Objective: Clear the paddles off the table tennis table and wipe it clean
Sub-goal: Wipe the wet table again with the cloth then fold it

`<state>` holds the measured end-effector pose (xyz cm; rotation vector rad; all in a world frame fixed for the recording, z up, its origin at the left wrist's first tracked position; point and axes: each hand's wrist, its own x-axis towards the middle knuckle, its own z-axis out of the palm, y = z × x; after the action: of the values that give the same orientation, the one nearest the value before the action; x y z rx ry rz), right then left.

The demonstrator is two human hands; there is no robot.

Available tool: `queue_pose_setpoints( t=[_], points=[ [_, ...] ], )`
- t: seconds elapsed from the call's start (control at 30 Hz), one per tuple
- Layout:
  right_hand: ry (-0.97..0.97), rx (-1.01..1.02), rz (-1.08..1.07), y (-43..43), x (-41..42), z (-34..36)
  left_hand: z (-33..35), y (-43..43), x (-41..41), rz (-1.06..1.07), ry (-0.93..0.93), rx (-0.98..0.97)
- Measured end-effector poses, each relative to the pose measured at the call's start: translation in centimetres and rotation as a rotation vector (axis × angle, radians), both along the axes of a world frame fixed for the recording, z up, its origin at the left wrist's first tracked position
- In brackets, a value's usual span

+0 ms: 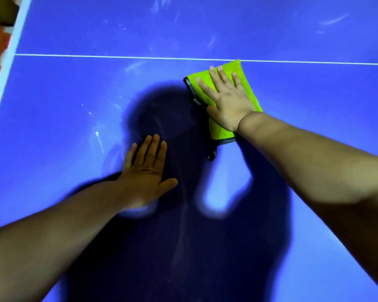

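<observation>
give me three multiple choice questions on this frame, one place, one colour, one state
1. Where is the cloth? A) on the floor B) under the right hand, by the white line C) over a net
2. What colour is it? A) red B) white C) lime green
3. How is the left hand? A) fingers straight, holding nothing B) gripping a paddle C) clenched
1 B: the right hand presses it on the table; 2 C: bright green against blue; 3 A: straight fingers, nothing held.
</observation>
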<state>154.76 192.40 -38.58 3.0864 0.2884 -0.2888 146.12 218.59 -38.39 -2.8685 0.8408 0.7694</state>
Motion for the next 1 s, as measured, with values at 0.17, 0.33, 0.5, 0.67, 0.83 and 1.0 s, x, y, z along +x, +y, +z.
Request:
queue_pose_setpoints(
  t=[0.17, 0.33, 0.5, 0.67, 0.83, 1.0],
  points=[
    [0.042, 0.029, 0.056, 2.7, -7.8, 0.4, 0.0, -0.1, -0.4, 0.009, -0.025, 0.031],
    [0.091, 0.044, 0.013, 6.1, -17.5, 1.2, 0.0, -0.1, -0.6, 0.033, -0.018, -0.048],
    [0.053, 0.041, -0.017, 10.0, -28.6, 1.2, 0.5, 2.4, -2.2, -0.055, -0.152, -0.313],
    [0.013, 0.018, -0.121, 14.3, -37.8, 1.1, 0.9, 6.2, -7.1, -0.123, -0.161, -0.426],
    [0.011, 0.049, -0.332, 20.1, -45.3, 1.2, 1.6, 11.5, -11.6, -0.134, -0.138, -0.473],
    [-0.005, 0.061, -0.693, 27.1, -48.0, 1.5, 2.5, 16.8, -14.5, -0.137, -0.113, -0.497]
  ],
)
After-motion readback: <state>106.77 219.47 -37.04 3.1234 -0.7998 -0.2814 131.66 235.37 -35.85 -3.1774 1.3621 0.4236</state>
